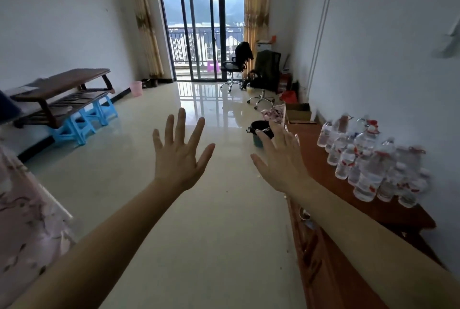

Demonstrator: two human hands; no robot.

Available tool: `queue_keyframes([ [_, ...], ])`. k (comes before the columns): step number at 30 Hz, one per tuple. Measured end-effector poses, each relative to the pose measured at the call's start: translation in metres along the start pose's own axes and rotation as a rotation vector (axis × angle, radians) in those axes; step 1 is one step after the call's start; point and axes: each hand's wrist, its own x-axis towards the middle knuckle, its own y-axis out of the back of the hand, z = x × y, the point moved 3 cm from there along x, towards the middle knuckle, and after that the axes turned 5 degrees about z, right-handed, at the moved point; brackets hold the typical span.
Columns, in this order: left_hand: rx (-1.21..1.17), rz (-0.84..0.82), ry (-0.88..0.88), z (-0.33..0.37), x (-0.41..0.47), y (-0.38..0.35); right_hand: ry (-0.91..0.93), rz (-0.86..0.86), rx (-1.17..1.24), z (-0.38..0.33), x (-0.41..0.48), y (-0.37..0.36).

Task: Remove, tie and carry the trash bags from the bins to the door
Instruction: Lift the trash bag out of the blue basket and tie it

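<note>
Both arms are stretched straight out ahead, forearms bare, backs of the hands facing the person. Left hand [180, 156] is over the open middle of the floor [211, 234], fingers straight and fanned wide, thumb out to the side. Its grip is fully open, nothing in it. Right hand [281, 159] is alongside, near the front edge of the red-brown tabletop [311, 139], fingers also straight and spread. Its grip is wide open too, holding nothing. The hands are apart and touch no object.

Trash bag [260, 125]: black, lining a teal bin [257, 143] on the floor just beside the far end of the tabletop, beyond the hands. The right hand's fingers [267, 143] overlap the bin and hide its right side. A pink bin [136, 88] stands on the floor against the left wall, near the balcony door [199, 34]. It is too small to tell whether it has a bag.

Hard to make out:
- A crumpled pinkish bundle [275, 112] lies behind the teal bin, beside a cardboard box [298, 110]; can't tell what it is.
- Water bottles [368, 159] cluster on the tabletop against the right wall, blurred.
- The right forearm covers part of the tabletop's front.
- A floral cloth [25, 209] is cut off at the lower left.
- Two office chairs [234, 64] stand at the far right corner of the floor, draped in dark clothing.
</note>
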Motion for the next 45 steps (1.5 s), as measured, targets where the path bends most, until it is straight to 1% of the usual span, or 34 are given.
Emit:
queue_keyframes([
  [6,-0.024,-0.015,-0.116,0.012,0.136,-0.122,-0.087,-0.008,-0.104,0.079,0.114,-0.088],
  [9,-0.013,-0.023,-0.139,0.023,0.213,-0.187,-0.112,0.008,-0.113,0.119,0.177,-0.131],
  [14,0.042,-0.048,-0.168,0.031,0.339,-0.268,-0.125,0.018,-0.124,0.185,0.295,-0.202],
  [17,0.070,-0.037,-0.171,0.021,0.409,-0.306,-0.148,-0.004,-0.156,0.210,0.368,-0.236],
  [20,0.064,-0.048,-0.141,0.002,0.466,-0.351,-0.169,-0.019,-0.136,0.229,0.430,-0.276],
  [26,0.014,-0.089,-0.077,-0.031,0.582,-0.468,-0.155,-0.061,-0.165,0.273,0.555,-0.380],
  [30,-0.038,-0.110,-0.091,-0.047,0.658,-0.551,-0.162,-0.099,-0.189,0.298,0.638,-0.452],
  [32,-0.066,-0.124,-0.106,-0.055,0.712,-0.592,-0.197,-0.121,-0.187,0.311,0.688,-0.485],
  [35,-0.084,-0.142,-0.157,-0.057,0.788,-0.638,-0.221,-0.131,-0.188,0.335,0.749,-0.514],
  [41,-0.113,-0.216,-0.281,-0.027,0.914,-0.732,-0.346,-0.153,-0.173,0.411,0.828,-0.570],
  [45,-0.118,-0.282,-0.349,0.015,0.996,-0.825,-0.442,-0.174,-0.157,0.485,0.882,-0.634],
])
